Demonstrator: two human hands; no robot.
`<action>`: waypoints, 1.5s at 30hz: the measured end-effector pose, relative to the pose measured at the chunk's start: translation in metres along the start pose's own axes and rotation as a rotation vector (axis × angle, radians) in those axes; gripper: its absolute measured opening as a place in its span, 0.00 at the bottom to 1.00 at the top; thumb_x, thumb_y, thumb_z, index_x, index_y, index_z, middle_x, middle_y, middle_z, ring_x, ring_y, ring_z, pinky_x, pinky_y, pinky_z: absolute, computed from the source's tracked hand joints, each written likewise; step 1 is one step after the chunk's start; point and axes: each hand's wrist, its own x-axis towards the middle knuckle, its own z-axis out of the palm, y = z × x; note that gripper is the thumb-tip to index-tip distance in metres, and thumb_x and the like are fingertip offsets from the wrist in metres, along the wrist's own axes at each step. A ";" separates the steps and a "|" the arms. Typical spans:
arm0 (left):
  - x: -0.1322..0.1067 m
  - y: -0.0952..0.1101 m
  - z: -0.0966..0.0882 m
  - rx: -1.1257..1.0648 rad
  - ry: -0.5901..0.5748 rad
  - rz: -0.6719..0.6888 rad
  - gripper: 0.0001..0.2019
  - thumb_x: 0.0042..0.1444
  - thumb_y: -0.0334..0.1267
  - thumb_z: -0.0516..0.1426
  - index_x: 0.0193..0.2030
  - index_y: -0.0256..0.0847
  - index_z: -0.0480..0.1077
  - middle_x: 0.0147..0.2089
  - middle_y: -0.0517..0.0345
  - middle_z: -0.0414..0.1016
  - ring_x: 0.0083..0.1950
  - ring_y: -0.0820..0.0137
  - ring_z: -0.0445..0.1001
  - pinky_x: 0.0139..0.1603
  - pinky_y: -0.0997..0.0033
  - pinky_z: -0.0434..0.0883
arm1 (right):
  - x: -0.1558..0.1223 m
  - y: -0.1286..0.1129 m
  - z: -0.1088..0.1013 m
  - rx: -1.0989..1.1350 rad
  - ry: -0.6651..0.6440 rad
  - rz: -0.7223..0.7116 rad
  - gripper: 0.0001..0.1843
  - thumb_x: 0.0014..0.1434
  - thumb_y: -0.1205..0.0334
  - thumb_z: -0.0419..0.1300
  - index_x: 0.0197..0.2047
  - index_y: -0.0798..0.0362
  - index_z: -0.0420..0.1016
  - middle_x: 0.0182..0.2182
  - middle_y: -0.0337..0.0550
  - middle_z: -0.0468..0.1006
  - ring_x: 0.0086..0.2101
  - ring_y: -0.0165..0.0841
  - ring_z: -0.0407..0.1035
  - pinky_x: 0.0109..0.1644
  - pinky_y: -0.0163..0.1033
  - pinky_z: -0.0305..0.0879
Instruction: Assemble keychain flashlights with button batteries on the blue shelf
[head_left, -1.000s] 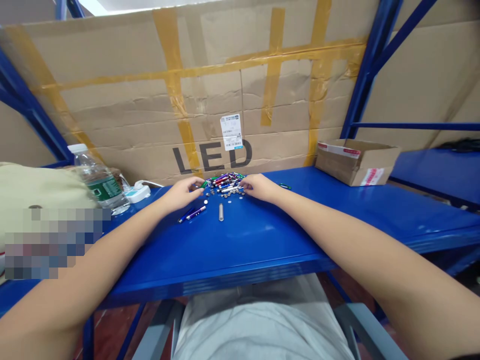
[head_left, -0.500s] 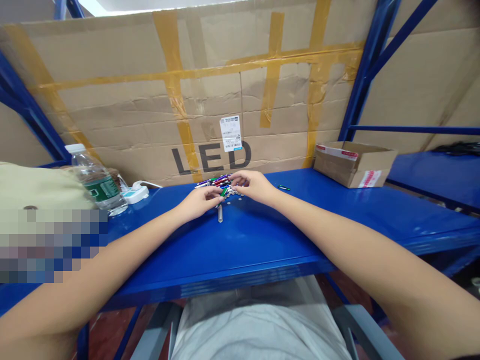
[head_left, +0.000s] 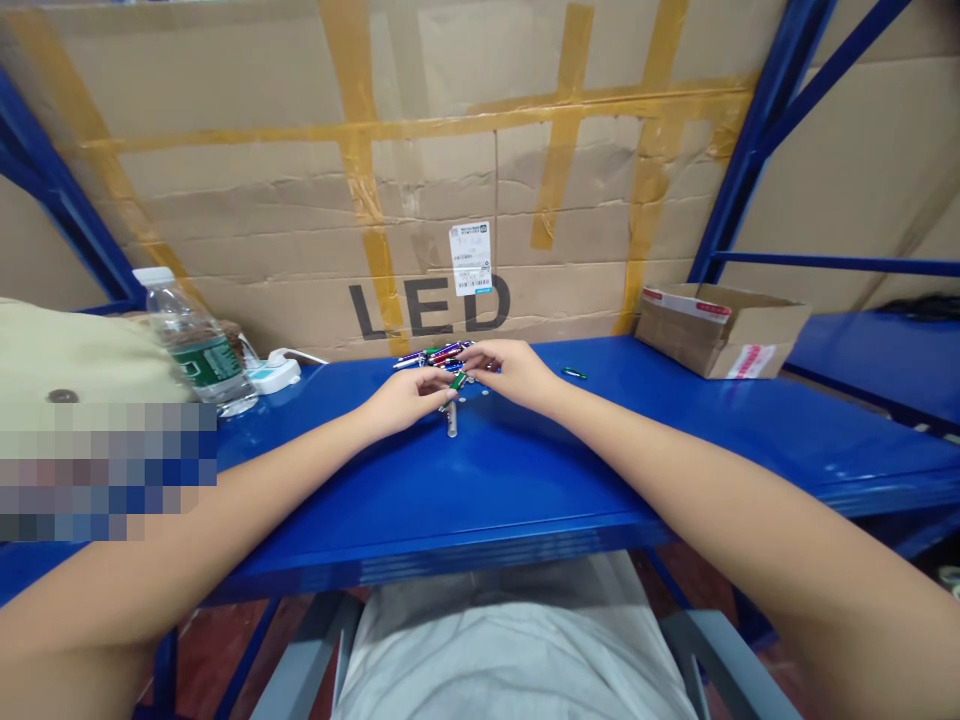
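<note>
A heap of small coloured metal tubes, like tiny flashlights, lies on the blue shelf in front of the big cardboard box. My left hand is closed in a pinch on a small green tube, which it holds just above the shelf. My right hand is curled, its fingertips meeting the same green tube from the right. A silver tube lies on the shelf right under my hands. Small round bits are scattered near the heap.
A large taped cardboard box marked LED forms the back wall. To the left are a water bottle, a white power strip and a beige cloth. A small open carton is at the right. One green piece lies apart.
My hands left the heap and came together nearer to me; my left hand now holds a green tube picked from the pile, and my right fingertips have joined it.
</note>
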 end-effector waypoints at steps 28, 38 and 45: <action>-0.003 0.016 -0.006 -0.065 0.037 -0.086 0.20 0.50 0.43 0.63 0.47 0.35 0.72 0.44 0.49 0.80 0.46 0.61 0.78 0.46 0.62 0.74 | -0.001 -0.017 0.004 -0.031 0.114 0.003 0.13 0.54 0.73 0.58 0.42 0.54 0.77 0.38 0.43 0.80 0.37 0.32 0.74 0.41 0.38 0.69; -0.002 0.006 -0.006 0.018 0.016 0.052 0.16 0.53 0.42 0.60 0.46 0.36 0.71 0.44 0.49 0.79 0.46 0.63 0.78 0.50 0.59 0.73 | -0.003 -0.022 -0.002 -0.079 0.000 -0.110 0.18 0.55 0.74 0.53 0.48 0.54 0.73 0.38 0.43 0.80 0.36 0.32 0.72 0.41 0.38 0.67; -0.005 0.007 -0.007 0.350 0.058 0.201 0.09 0.55 0.37 0.57 0.43 0.39 0.69 0.45 0.53 0.77 0.47 0.65 0.76 0.47 0.64 0.71 | 0.001 -0.004 -0.014 -0.169 0.095 0.025 0.16 0.55 0.73 0.53 0.44 0.54 0.74 0.38 0.45 0.80 0.37 0.34 0.72 0.41 0.40 0.67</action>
